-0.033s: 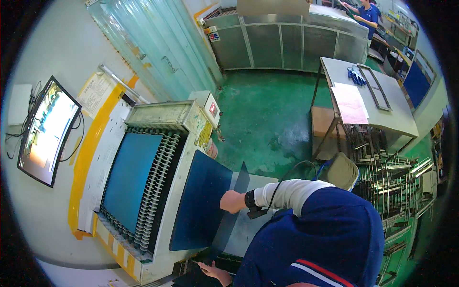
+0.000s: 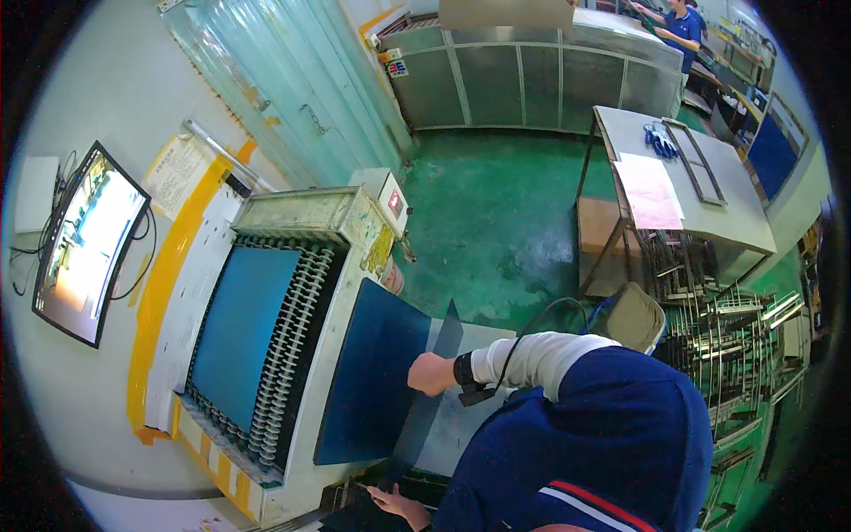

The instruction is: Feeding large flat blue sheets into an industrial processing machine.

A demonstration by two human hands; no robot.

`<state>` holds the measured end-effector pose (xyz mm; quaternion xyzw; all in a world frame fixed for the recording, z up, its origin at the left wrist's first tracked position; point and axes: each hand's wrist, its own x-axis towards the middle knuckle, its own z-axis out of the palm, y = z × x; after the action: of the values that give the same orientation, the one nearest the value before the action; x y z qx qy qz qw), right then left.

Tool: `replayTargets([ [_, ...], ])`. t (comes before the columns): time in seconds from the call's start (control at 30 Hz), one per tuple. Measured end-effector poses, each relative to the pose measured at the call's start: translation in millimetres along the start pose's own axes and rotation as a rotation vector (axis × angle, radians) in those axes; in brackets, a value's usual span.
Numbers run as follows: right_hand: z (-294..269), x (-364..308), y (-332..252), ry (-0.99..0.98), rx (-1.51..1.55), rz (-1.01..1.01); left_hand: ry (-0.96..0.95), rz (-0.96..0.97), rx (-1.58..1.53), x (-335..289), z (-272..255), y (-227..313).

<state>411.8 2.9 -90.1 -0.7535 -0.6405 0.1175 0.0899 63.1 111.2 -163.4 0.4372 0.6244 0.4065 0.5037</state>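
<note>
A dark blue flat panel leans beside the roller machine. Next to it a thin dark sheet stands tilted, seen almost edge-on. My right hand is closed at the sheet's upper part and grips it; the fingertips are turned away from view. Lower down, near the bottom end of the sheet, my left hand shows its fingers stretched out and apart. Dark surfaces lie around it, and I cannot tell whether it touches them. A brighter blue panel lies flat on the machine's rollers.
A pale surface lies under my right forearm. The machine's frame runs along my left, with a monitor beyond. A table bears gloves, paper and a frame. Metal racks stand at right; a co-worker is far off.
</note>
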Motion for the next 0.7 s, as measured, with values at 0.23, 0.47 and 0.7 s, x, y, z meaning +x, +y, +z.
replayTargets([
  [0.23, 5, 4, 2, 0.028, 0.008, -0.010, -0.014, 0.026, -0.001, -5, 1, 8],
  [0.47, 5, 10, 3, -0.058, -0.018, 0.005, -0.010, 0.026, 0.016, -3, 3, 9],
  [0.7, 1, 12, 2, -0.001, -0.006, -0.006, -0.016, 0.008, 0.019, 7, 1, 4],
])
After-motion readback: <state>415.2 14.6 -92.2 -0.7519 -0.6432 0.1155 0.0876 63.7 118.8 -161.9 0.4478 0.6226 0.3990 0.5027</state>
